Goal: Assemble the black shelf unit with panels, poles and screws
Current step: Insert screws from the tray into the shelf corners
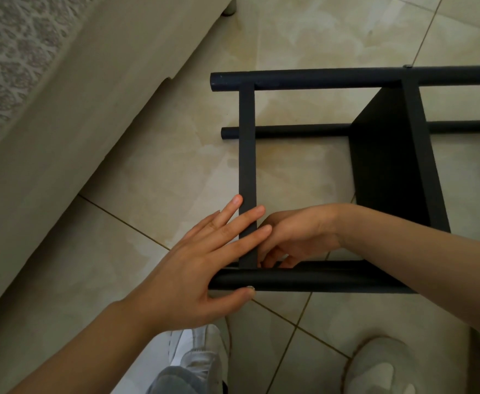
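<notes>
Illumination is dim, soft and diffuse. The floor tiles (304, 32) show faint sheen, no hard glare. Shadows are weak. Wide-angle distortion bends frame edges. The shoes (381, 368) appear slightly blurred.

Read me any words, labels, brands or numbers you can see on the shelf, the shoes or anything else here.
None: no text can be read in this view.
The shelf is plain black, the shoes show no legible mark, and the fabric carries only a pattern.
</notes>
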### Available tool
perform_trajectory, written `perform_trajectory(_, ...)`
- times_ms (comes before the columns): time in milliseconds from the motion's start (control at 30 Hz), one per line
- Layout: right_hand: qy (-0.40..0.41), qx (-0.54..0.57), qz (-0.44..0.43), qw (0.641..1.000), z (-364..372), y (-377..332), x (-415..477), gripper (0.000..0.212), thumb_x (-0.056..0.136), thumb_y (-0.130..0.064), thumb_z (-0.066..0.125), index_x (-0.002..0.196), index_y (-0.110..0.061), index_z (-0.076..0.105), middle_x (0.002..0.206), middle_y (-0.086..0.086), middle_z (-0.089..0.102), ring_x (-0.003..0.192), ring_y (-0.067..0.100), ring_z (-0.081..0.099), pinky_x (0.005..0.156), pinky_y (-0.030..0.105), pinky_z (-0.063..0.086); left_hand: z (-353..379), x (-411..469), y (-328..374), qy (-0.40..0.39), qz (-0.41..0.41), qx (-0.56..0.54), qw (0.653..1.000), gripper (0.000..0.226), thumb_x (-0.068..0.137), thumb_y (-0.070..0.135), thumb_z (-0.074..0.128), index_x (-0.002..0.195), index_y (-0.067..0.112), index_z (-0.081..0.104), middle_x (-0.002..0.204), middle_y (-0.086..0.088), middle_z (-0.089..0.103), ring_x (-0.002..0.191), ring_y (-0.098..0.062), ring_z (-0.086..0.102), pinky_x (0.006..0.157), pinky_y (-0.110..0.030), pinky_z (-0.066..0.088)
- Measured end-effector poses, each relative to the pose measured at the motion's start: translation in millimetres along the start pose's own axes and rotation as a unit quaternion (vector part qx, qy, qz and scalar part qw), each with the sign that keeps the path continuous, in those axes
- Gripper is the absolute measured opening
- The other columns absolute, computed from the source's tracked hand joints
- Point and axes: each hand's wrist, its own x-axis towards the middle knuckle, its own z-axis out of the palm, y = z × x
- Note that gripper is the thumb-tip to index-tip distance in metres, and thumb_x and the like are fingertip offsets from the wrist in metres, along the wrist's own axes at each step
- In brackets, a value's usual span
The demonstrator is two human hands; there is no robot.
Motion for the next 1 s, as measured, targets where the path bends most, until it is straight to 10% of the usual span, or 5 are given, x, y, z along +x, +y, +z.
perform_trajectory(1000,0.011,-0.001,-0.011,1.000,0.6,3.8,3.3,0.018,0.095,-0.014,0.058,0.107,-0.004,0.066,0.093,0.008,0.063,0.081,0.018,0.059,0.084,0.034,0.047,1.1,-0.2,-0.3,0.006,-0.002,-0.013,1.000,0.074,0.092,0.044,0.058,0.157,0.031,0.025,0.167,0.011,0.015,0.155,-0.021,0.005,0.117,-0.042,0.021)
